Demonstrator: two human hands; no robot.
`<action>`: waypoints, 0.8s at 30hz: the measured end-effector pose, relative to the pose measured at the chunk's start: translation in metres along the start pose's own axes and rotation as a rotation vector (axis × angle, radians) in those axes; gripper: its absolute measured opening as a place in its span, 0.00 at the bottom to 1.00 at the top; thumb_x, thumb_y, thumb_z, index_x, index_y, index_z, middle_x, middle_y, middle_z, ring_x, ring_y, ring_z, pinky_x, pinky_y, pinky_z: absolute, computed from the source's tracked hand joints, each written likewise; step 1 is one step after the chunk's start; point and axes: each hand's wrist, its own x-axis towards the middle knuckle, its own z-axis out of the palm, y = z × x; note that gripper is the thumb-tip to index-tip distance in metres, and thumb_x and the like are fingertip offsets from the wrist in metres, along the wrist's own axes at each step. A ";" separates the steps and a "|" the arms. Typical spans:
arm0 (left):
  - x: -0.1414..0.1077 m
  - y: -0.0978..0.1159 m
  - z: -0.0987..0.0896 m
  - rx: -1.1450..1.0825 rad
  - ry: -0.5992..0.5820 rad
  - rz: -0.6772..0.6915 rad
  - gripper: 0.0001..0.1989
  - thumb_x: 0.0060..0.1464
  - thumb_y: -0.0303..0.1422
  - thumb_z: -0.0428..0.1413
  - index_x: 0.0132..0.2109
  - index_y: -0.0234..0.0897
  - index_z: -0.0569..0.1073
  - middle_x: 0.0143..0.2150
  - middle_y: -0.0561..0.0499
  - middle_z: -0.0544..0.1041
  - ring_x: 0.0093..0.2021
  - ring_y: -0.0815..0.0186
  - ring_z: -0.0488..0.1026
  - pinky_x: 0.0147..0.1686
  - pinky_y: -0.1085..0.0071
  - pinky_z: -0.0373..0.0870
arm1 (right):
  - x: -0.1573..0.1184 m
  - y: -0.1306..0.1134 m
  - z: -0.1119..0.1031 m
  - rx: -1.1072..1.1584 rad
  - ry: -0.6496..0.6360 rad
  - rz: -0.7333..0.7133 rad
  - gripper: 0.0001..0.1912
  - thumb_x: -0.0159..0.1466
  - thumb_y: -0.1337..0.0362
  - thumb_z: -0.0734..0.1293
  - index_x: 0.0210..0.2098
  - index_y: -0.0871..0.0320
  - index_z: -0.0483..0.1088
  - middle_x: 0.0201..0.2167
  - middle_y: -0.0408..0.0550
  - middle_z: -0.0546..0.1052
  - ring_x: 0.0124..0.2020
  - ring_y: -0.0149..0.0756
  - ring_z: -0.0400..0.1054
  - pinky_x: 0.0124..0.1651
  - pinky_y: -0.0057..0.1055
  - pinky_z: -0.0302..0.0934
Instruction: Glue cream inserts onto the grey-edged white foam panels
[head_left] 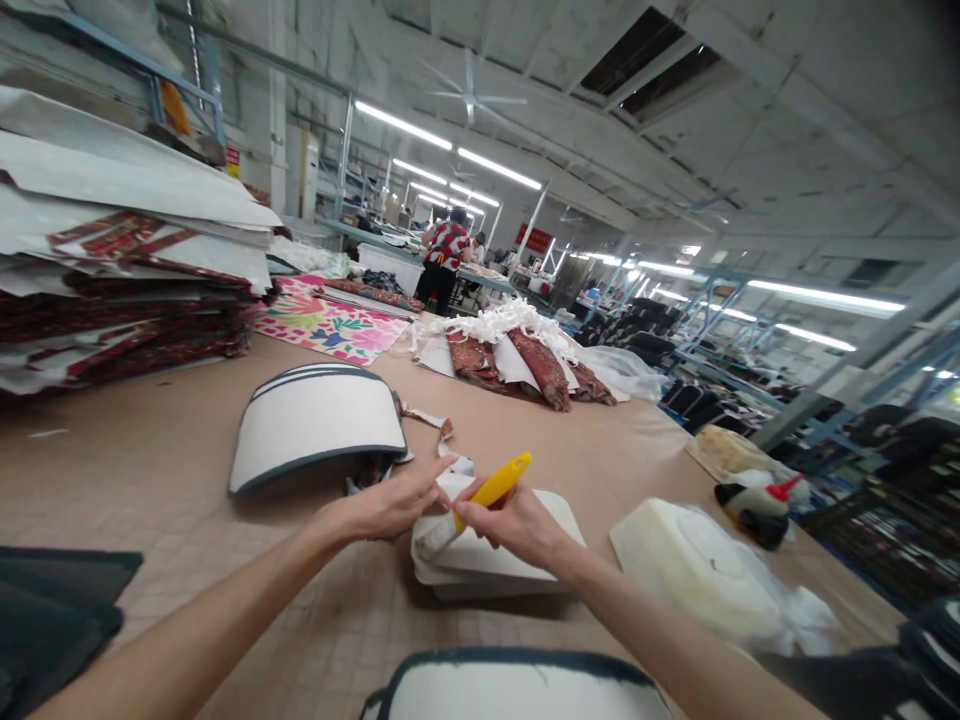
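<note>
In my right hand [519, 525] is a brush with a yellow handle [496, 482]. Its pale bristle end rests on the near left side of a stack of white, rounded-corner panels [559, 515]. My left hand [409, 497] lies at the stack's left edge, index finger stretched out, the other fingers partly hidden; it seems to hold nothing. Behind that hand stands a curved white piece with dark edging [319, 425], with a strip of patterned trim [442, 428] beside it. Another white piece with dark binding [517, 690] lies at the front edge of the view.
A tall pile of white-backed patterned sheets [135, 250] stands left, with dark flat pieces [60, 610] nearer. To the right are a translucent jug [694, 570] and a bottle with a red cap [761, 505]. Floral fabric [337, 325] and rolled red fabric [536, 365] lie behind. A person [446, 255] stands farther back.
</note>
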 end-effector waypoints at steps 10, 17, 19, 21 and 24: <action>0.001 0.011 0.001 0.078 -0.041 -0.036 0.28 0.54 0.29 0.42 0.62 0.31 0.51 0.48 0.43 0.73 0.50 0.61 0.68 0.54 0.64 0.57 | -0.051 0.048 -0.084 -0.081 0.218 0.112 0.06 0.48 0.62 0.64 0.20 0.59 0.67 0.13 0.38 0.61 0.16 0.26 0.52 0.19 0.24 0.48; 0.009 0.009 -0.001 0.156 -0.052 -0.050 0.28 0.52 0.27 0.41 0.61 0.29 0.53 0.49 0.43 0.73 0.49 0.62 0.69 0.53 0.65 0.60 | -0.083 0.074 -0.134 -0.131 0.387 0.111 0.07 0.47 0.62 0.65 0.18 0.60 0.69 0.13 0.39 0.63 0.18 0.28 0.55 0.22 0.26 0.50; 0.007 0.022 -0.001 0.200 -0.003 -0.038 0.26 0.53 0.28 0.42 0.59 0.30 0.57 0.48 0.42 0.74 0.49 0.60 0.69 0.52 0.64 0.61 | -0.093 0.067 -0.141 -0.136 0.452 0.098 0.08 0.47 0.61 0.66 0.19 0.61 0.70 0.15 0.40 0.65 0.19 0.28 0.57 0.23 0.26 0.51; -0.007 0.048 0.003 0.233 0.113 0.037 0.21 0.55 0.29 0.44 0.56 0.33 0.63 0.47 0.43 0.74 0.48 0.60 0.70 0.49 0.67 0.64 | -0.104 0.053 -0.141 -0.132 0.511 0.083 0.10 0.49 0.59 0.66 0.24 0.61 0.72 0.16 0.39 0.65 0.20 0.28 0.56 0.23 0.26 0.50; -0.050 0.093 0.027 0.265 0.202 0.317 0.15 0.58 0.29 0.45 0.50 0.41 0.69 0.44 0.50 0.75 0.43 0.67 0.72 0.42 0.77 0.67 | -0.122 0.025 -0.129 -0.051 0.577 0.049 0.15 0.52 0.56 0.66 0.33 0.61 0.72 0.16 0.38 0.64 0.18 0.26 0.54 0.20 0.25 0.48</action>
